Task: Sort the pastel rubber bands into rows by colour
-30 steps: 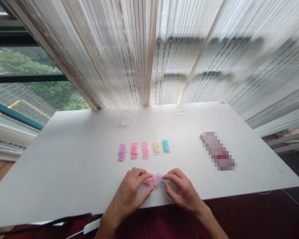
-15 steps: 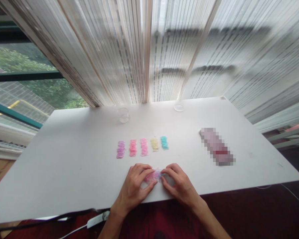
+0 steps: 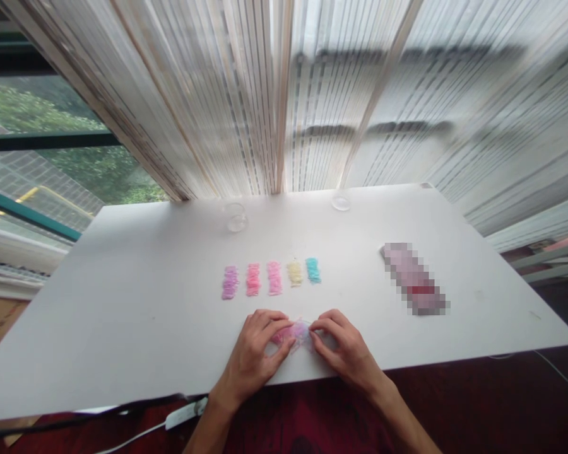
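Observation:
A loose pile of small pink, lilac and pale blue pieces [image 3: 299, 329], which look like tiny rubber bands, lies near the table's front edge. My left hand [image 3: 260, 343] curves around its left side, thumb and index finger resting on the pieces. At the right side of the pile, my right hand [image 3: 343, 343] has thumb and index finger pinched together; what is between the tips is too small to make out. Beyond the hands lie separate heaps of such pieces: purple [image 3: 230, 282], coral pink [image 3: 252, 279], light pink [image 3: 274, 278], pale yellow [image 3: 295, 274] and turquoise [image 3: 313, 270].
Clear round containers or lids [image 3: 237, 222] stand at the back of the white table [image 3: 123, 302], with another clear round one [image 3: 341, 202] farther right. A pixelated pinkish object [image 3: 414, 279] lies to the right. A white power strip [image 3: 185, 414] is below the front edge.
My right fingertips have drawn together and moved slightly right, off the pile's middle. The pile looks a little more spread out. My left hand has barely moved.

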The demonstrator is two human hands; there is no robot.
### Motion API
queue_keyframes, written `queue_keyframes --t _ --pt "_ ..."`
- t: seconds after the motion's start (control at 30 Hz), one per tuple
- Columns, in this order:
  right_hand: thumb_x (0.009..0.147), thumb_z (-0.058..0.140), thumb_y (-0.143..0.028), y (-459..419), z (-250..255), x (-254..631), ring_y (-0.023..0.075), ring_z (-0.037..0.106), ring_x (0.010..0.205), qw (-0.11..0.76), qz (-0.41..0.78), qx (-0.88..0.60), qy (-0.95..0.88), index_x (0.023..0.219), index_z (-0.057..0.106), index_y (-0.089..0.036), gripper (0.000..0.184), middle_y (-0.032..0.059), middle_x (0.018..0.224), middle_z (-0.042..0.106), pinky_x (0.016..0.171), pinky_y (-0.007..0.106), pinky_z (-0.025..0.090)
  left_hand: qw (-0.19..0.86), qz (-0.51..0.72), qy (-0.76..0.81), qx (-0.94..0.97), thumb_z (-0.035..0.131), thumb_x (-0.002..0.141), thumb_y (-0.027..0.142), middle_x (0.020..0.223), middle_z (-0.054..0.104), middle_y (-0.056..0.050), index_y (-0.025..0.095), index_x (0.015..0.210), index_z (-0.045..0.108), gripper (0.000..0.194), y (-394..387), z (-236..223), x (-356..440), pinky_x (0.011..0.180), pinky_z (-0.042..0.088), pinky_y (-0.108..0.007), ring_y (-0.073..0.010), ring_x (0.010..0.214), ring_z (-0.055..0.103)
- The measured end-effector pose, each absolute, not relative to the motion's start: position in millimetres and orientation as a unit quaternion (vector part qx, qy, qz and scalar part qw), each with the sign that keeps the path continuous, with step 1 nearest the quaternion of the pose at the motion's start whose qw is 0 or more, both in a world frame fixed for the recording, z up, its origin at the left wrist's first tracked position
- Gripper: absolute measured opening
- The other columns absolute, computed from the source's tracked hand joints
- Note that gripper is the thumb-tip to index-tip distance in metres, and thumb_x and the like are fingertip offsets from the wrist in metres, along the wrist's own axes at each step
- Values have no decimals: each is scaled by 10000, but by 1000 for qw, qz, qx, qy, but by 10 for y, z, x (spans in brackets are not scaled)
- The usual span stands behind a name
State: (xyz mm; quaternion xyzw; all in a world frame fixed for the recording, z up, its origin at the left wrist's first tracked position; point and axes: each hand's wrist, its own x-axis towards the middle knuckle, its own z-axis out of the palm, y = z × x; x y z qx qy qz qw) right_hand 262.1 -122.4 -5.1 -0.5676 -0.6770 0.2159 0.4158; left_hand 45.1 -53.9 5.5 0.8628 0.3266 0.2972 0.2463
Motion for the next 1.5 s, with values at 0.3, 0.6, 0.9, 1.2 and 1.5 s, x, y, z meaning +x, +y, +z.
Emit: queue_keyframes --t 0.3,0.6,0.9,1.2,1.5 --pt "949 575 -116 -1212 -55 2615 182 647 822 432 211 -567 -668 986 667 -233 153 35 896 620 754 291 570 213 300 300 880 698 931 232 1098 715 -83 221 1152 687 221 -523 151 580 869 498 -387 -247 1023 638" --pt "950 593 -119 -1192 -63 2597 177 641 802 452 207 -556 -666 974 669 -224 132 30 876 616 740 286 568 232 310 282 878 664 965 204 942 741 -21 223 1022 705 73 -509 123 683 801 419 -359 -200 866 641" --pt "964 589 -139 -1208 -73 2594 194 648 840 437 216 -569 -663 1013 672 -226 130 46 913 626 764 314 572 245 306 284 875 655 968 177 927 744 -14 215 988 697 59 -487 147 641 811 390 -351 -195 861 632" --pt "978 581 -167 -1210 -92 2586 204 654 869 428 216 -572 -666 1038 670 -224 122 57 939 627 784 333 575 265 294 298 869 651 974 192 958 733 -24 221 1024 710 82 -407 107 526 827 407 -357 -204 897 626" --pt "986 579 -164 -1213 -107 2588 203 654 862 425 215 -569 -670 1031 676 -223 122 53 927 633 769 332 572 261 294 288 873 709 932 174 972 729 -23 234 1007 737 100 -430 131 603 819 424 -357 -205 902 627"
